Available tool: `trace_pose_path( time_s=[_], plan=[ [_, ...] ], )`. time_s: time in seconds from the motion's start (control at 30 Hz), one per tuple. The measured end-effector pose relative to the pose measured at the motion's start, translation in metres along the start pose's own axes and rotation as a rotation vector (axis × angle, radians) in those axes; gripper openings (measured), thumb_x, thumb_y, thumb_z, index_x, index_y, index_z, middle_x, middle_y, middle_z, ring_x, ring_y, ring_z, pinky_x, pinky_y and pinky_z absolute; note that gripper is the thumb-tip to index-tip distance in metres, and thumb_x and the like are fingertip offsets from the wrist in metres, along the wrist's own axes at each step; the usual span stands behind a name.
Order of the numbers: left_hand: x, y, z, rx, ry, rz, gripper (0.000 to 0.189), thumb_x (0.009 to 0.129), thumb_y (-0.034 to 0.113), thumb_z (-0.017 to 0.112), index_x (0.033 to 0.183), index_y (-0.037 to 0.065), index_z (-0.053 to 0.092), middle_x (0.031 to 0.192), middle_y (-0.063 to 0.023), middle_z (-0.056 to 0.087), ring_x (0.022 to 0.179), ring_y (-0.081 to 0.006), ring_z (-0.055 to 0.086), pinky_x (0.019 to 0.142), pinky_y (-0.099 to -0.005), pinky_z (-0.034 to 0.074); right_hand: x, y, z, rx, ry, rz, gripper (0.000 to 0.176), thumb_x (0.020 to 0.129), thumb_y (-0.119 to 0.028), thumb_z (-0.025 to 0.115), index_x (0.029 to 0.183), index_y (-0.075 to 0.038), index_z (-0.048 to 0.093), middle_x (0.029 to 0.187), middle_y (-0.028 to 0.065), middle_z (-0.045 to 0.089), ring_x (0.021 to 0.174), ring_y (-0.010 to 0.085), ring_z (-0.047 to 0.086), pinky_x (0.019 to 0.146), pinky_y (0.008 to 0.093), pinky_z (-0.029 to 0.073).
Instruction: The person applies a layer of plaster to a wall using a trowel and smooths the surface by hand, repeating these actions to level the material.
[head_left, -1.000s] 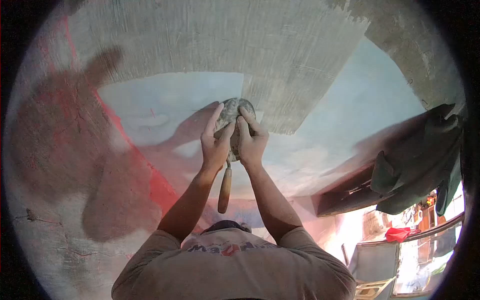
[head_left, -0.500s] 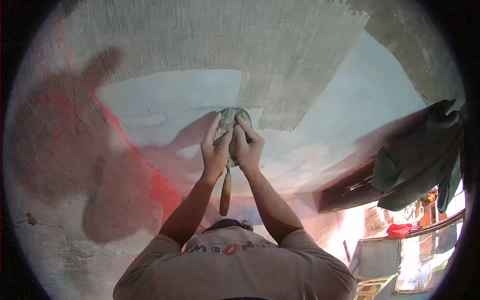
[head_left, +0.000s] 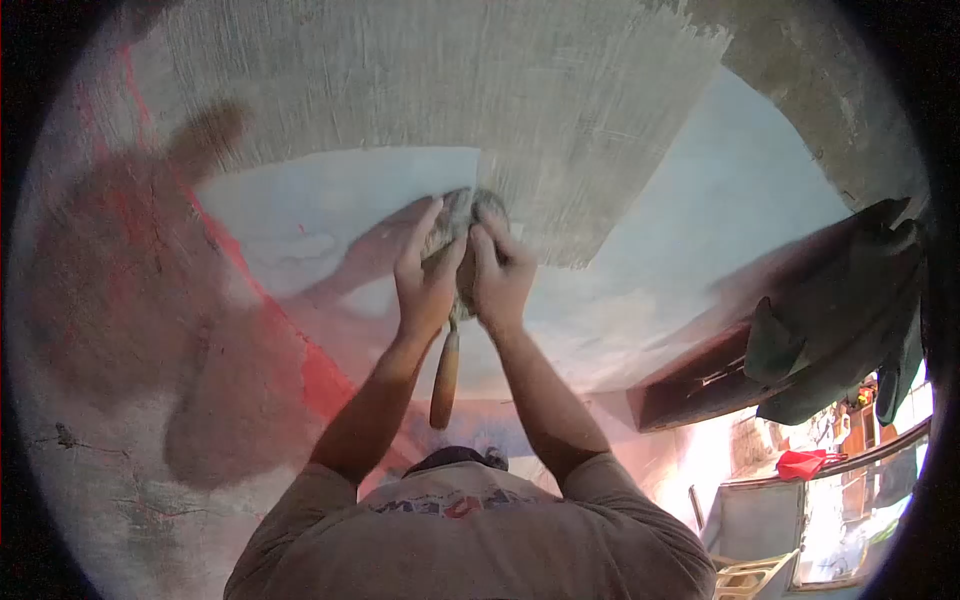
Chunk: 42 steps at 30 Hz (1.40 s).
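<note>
Both my hands are raised in front of a plastered surface, close together around a rounded, wet-looking grey lump (head_left: 458,208). A trowel (head_left: 445,385) hangs handle down between my wrists, its wooden grip free of my fingers. Its blade end disappears behind my hands at the lump. My left hand (head_left: 424,290) curls around the left side, fingers up along the edge and thumb on the near face. Around the right side closes my right hand (head_left: 503,280), somewhat blurred, its thumb near the left one. Where lump and blade meet is hidden.
Streaked grey plaster (head_left: 420,95) borders a smooth pale blue patch (head_left: 340,190). A red painted strip (head_left: 325,375) runs down the left. Dark cloth (head_left: 850,310) hangs over a wooden ledge (head_left: 690,395) at right. A red cloth (head_left: 803,463) and a plastic chair (head_left: 750,575) are lower right.
My hands and the grey lump have shifted slightly upward against the surface. The trowel's handle has swung a little to the left.
</note>
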<state>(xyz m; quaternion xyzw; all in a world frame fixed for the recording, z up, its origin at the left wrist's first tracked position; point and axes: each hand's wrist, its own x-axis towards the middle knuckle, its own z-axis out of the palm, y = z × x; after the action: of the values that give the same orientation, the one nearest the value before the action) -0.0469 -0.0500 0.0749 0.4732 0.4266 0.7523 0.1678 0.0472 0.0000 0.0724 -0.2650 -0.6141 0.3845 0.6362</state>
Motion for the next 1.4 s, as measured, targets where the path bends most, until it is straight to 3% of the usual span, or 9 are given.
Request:
trace_pose_path(
  time_s=[0.1, 0.33, 0.4, 0.43, 0.53, 0.8, 0.93, 1.03, 1.4],
  plan=[
    [0.035, 0.053, 0.012, -0.128, 0.009, -0.066, 0.053, 0.097, 0.003, 0.067, 0.147, -0.008, 0.053, 0.141, -0.0176, 0.063, 0.129, -0.0198, 0.060, 0.110, -0.0322, 0.046, 0.037, -0.050, 0.010, 0.132, -0.023, 0.114, 0.032, 0.101, -0.008, 0.065, 0.131, 0.003, 0.071, 0.122, 0.0185, 0.076, 0.114, 0.0184, 0.068, 0.103, 0.0316, 0.050],
    [-0.022, -0.031, -0.005, -0.077, 0.021, -0.067, 0.051, 0.097, 0.002, 0.065, 0.147, -0.008, 0.053, 0.141, -0.0168, 0.064, 0.129, -0.0201, 0.060, 0.110, -0.0335, 0.046, -0.022, 0.025, -0.001, 0.013, 0.004, 0.032, 0.032, 0.102, -0.007, 0.065, 0.131, 0.004, 0.071, 0.121, 0.0149, 0.076, 0.111, 0.0162, 0.067, 0.100, 0.0299, 0.050],
    [-0.011, -0.025, -0.004, -0.102, 0.011, 0.000, 0.051, 0.098, 0.001, 0.065, 0.147, -0.008, 0.053, 0.140, -0.0156, 0.064, 0.128, -0.0197, 0.060, 0.110, -0.0333, 0.046, -0.012, 0.011, 0.002, -0.026, 0.013, 0.013, 0.032, 0.101, -0.008, 0.065, 0.131, 0.001, 0.071, 0.120, 0.0163, 0.077, 0.108, 0.0163, 0.069, 0.096, 0.0305, 0.052],
    [0.008, -0.022, -0.007, 0.166, 0.024, 0.122, 0.052, 0.098, 0.002, 0.065, 0.148, -0.008, 0.053, 0.141, -0.0147, 0.064, 0.129, -0.0204, 0.060, 0.110, -0.0335, 0.046, -0.001, -0.006, 0.005, 0.001, 0.006, 0.012, 0.032, 0.101, -0.008, 0.065, 0.131, 0.002, 0.071, 0.122, 0.0165, 0.076, 0.110, 0.0166, 0.069, 0.098, 0.0305, 0.051],
    [0.034, 0.049, 0.009, -0.071, 0.010, -0.069, 0.054, 0.098, 0.003, 0.066, 0.149, -0.008, 0.051, 0.142, -0.0149, 0.063, 0.130, -0.0208, 0.060, 0.111, -0.0333, 0.045, 0.035, -0.039, 0.012, 0.081, -0.008, 0.020, 0.033, 0.101, -0.010, 0.066, 0.131, 0.002, 0.071, 0.125, 0.0170, 0.075, 0.116, 0.0174, 0.068, 0.103, 0.0304, 0.049],
    [-0.045, -0.076, -0.014, -0.098, 0.010, -0.100, 0.055, 0.098, 0.002, 0.066, 0.150, -0.007, 0.050, 0.144, -0.0143, 0.061, 0.131, -0.0188, 0.058, 0.111, -0.0326, 0.045, -0.042, 0.060, -0.008, -0.005, -0.017, 0.100, 0.031, 0.101, -0.005, 0.066, 0.130, 0.002, 0.072, 0.124, 0.0169, 0.076, 0.117, 0.0168, 0.067, 0.103, 0.0317, 0.050],
    [-0.001, -0.011, -0.004, 0.034, -0.030, -0.038, 0.056, 0.098, 0.002, 0.067, 0.151, -0.007, 0.049, 0.145, -0.0162, 0.060, 0.132, -0.0198, 0.057, 0.111, -0.0333, 0.046, -0.005, 0.001, 0.002, 0.138, 0.004, 0.228, 0.032, 0.102, -0.008, 0.066, 0.131, 0.005, 0.070, 0.123, 0.0159, 0.075, 0.117, 0.0168, 0.066, 0.106, 0.0301, 0.048],
    [-0.020, -0.033, -0.005, -0.096, -0.006, -0.128, 0.056, 0.097, 0.001, 0.067, 0.150, -0.006, 0.050, 0.145, -0.0160, 0.060, 0.132, -0.0196, 0.057, 0.111, -0.0330, 0.046, -0.019, 0.026, -0.003, 0.010, 0.016, 0.008, 0.030, 0.101, -0.004, 0.065, 0.130, 0.003, 0.071, 0.122, 0.0172, 0.076, 0.112, 0.0160, 0.067, 0.101, 0.0301, 0.050],
    [-0.029, -0.046, 0.001, -0.070, 0.033, -0.076, 0.052, 0.098, 0.002, 0.068, 0.147, -0.005, 0.054, 0.138, -0.0143, 0.065, 0.124, -0.0185, 0.061, 0.108, -0.0324, 0.048, -0.024, 0.040, -0.010, 0.086, -0.001, 0.152, 0.030, 0.101, -0.004, 0.066, 0.130, 0.003, 0.071, 0.126, 0.0137, 0.075, 0.116, 0.0153, 0.066, 0.104, 0.0298, 0.050]
  ],
)
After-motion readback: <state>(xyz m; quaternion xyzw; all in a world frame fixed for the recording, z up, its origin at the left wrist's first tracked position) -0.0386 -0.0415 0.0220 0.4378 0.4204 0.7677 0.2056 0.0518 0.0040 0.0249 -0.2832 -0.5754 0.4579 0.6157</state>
